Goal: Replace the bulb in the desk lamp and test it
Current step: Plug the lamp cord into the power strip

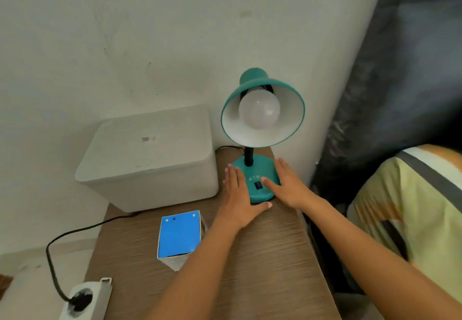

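Lamp [260, 129] stands upright, shade and bulb [259, 109] facing the camera; both hands' fingers flat, gripping nothing.

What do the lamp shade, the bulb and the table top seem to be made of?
Lamp shade: probably painted metal, smooth teal outside, white inside.
Bulb: frosted white, glass or plastic; cannot tell which.
Table top: wood or wood-look laminate, brown with fine grain lines, matte.

A wood-grain table [262, 257] carries a teal lamp [260, 187] at its far right, a blue-topped box [179, 236] nearer the front left, and a black cord [82, 229] trailing off its left edge. A white bin [150, 159] sits at its far left corner. Both hands [240, 194] [287, 184] lie flat beside the lamp's base.
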### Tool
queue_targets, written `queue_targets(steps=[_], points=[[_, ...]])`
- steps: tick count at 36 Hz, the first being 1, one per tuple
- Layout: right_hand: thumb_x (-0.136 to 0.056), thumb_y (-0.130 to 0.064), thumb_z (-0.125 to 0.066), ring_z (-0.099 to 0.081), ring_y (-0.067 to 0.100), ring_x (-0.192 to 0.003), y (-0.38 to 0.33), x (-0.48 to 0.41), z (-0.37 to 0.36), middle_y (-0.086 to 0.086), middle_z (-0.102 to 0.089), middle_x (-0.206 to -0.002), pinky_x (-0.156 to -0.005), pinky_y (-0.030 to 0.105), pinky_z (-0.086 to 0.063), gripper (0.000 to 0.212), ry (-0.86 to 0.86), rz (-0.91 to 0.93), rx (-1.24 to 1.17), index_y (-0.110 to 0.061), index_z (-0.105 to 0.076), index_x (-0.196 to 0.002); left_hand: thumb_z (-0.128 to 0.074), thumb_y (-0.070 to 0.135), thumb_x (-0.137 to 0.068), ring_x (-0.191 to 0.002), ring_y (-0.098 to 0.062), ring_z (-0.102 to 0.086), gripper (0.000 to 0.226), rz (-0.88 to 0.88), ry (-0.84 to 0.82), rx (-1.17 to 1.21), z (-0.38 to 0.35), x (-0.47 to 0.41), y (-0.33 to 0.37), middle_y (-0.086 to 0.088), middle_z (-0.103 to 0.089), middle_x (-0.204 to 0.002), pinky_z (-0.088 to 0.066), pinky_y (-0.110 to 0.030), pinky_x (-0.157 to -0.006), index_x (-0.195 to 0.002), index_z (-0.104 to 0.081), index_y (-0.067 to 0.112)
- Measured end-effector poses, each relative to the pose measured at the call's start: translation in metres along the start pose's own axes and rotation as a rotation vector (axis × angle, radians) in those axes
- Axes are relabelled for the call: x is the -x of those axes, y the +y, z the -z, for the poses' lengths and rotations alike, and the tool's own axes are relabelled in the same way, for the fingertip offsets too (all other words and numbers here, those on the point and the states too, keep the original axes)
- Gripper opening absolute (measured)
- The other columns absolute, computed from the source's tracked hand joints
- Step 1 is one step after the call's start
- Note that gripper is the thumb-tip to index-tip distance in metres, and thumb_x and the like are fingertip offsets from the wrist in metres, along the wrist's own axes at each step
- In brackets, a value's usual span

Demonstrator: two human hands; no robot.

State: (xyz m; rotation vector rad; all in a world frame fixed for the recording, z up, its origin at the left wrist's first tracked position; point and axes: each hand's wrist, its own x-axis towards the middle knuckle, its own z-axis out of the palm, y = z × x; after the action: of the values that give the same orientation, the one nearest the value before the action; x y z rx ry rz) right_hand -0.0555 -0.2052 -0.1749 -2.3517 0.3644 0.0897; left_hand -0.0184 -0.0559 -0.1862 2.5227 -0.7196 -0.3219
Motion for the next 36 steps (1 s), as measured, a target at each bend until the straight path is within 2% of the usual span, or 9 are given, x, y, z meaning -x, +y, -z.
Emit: queue_targets(steps=[6, 8, 10, 11, 16, 22, 25, 32, 36], points=[[-0.088, -0.043, -0.052, 0.007, 0.019, -0.144, 0.01, -0.017, -0.013, 0.009, 0.012, -0.157, -0.112, 0.027, 0.003, 0.093, -0.084, 0.004, -0.16, -0.007, 0.012, -0.145, -0.061, 0.073, -0.066, -0.137, -0.024, 0.029, 0.133, 0.025, 0.066, 0.038, -0.014, -0.008, -0.01, -0.017, 0.028, -0.151, 0.013, -0.034, -0.11, -0.143, 0.02, 0.002], [-0.087, -0.034, -0.059, -0.014, 0.022, -0.141, 0.011, -0.017, -0.013, 0.01, -0.013, -0.153, -0.116, 0.031, -0.009, 0.084, -0.041, 0.046, -0.227, -0.007, -0.007, -0.146, -0.063, 0.071, -0.067, -0.137, -0.025, 0.029, 0.132, 0.012, 0.086, 0.055, -0.016, -0.009, -0.011, -0.018, 0.025, -0.151, 0.013, -0.034, -0.111, -0.144, 0.017, 0.001], [-0.083, -0.024, -0.066, -0.036, 0.022, -0.124, 0.01, -0.017, -0.011, 0.01, -0.037, -0.131, -0.103, 0.029, -0.031, 0.065, 0.019, 0.096, -0.31, -0.01, -0.029, -0.135, -0.064, 0.069, -0.067, -0.137, -0.025, 0.029, 0.131, 0.013, 0.081, 0.063, -0.017, -0.011, -0.012, -0.019, 0.023, -0.152, 0.013, -0.034, -0.112, -0.144, 0.015, 0.0], [-0.082, -0.021, -0.066, -0.039, 0.021, -0.118, 0.009, -0.016, -0.011, 0.01, -0.039, -0.125, -0.096, 0.027, -0.034, 0.061, 0.029, 0.111, -0.322, -0.01, -0.033, -0.131, -0.064, 0.069, -0.068, -0.137, -0.025, 0.028, 0.13, 0.013, 0.084, 0.066, -0.017, -0.011, -0.012, -0.019, 0.022, -0.152, 0.014, -0.034, -0.111, -0.144, 0.015, -0.001], [-0.083, -0.024, -0.065, -0.037, 0.02, -0.12, 0.011, -0.014, -0.012, 0.009, -0.038, -0.127, -0.104, 0.034, -0.033, 0.065, 0.022, 0.16, -0.333, -0.011, -0.029, -0.135, -0.064, 0.07, -0.067, -0.137, -0.023, 0.028, 0.131, -0.003, 0.097, 0.071, -0.019, -0.011, -0.014, -0.018, 0.021, -0.153, 0.013, -0.031, -0.111, -0.143, 0.017, -0.001], [-0.082, -0.03, -0.065, -0.039, 0.012, -0.115, 0.014, -0.014, -0.016, 0.001, -0.039, -0.125, -0.099, 0.029, -0.035, 0.066, 0.045, 0.158, -0.383, -0.018, -0.028, -0.136, -0.063, 0.071, -0.067, -0.138, -0.022, 0.028, 0.131, -0.006, 0.1, 0.075, -0.02, -0.011, -0.016, -0.017, 0.023, -0.152, 0.009, -0.036, -0.114, -0.143, 0.017, 0.0], [-0.082, -0.03, -0.065, -0.039, 0.012, -0.114, 0.014, -0.014, -0.018, 0.001, -0.04, -0.124, -0.101, 0.032, -0.036, 0.065, 0.059, 0.154, -0.38, -0.018, -0.029, -0.135, -0.063, 0.071, -0.066, -0.138, -0.022, 0.027, 0.131, 0.002, 0.106, 0.085, -0.021, -0.011, -0.016, -0.016, 0.023, -0.153, 0.01, -0.034, -0.113, -0.144, 0.016, 0.001], [-0.083, -0.03, -0.064, -0.032, 0.019, -0.133, 0.013, -0.011, -0.023, 0.007, -0.032, -0.144, -0.111, 0.043, -0.03, 0.077, 0.106, 0.113, -0.39, -0.015, -0.019, -0.144, -0.062, 0.075, -0.063, -0.138, -0.02, 0.027, 0.133, 0.012, 0.112, 0.113, -0.022, -0.011, -0.017, -0.014, 0.024, -0.153, 0.012, -0.029, -0.11, -0.144, 0.016, 0.003], [-0.083, -0.028, -0.064, -0.035, 0.018, -0.13, 0.013, -0.011, -0.026, 0.005, -0.036, -0.141, -0.11, 0.042, -0.032, 0.071, 0.145, 0.121, -0.418, -0.017, -0.026, -0.141, -0.061, 0.076, -0.061, -0.139, -0.019, 0.025, 0.134, 0.013, 0.122, 0.115, -0.024, -0.012, -0.018, -0.013, 0.023, -0.153, 0.011, -0.028, -0.109, -0.145, 0.014, 0.004]])
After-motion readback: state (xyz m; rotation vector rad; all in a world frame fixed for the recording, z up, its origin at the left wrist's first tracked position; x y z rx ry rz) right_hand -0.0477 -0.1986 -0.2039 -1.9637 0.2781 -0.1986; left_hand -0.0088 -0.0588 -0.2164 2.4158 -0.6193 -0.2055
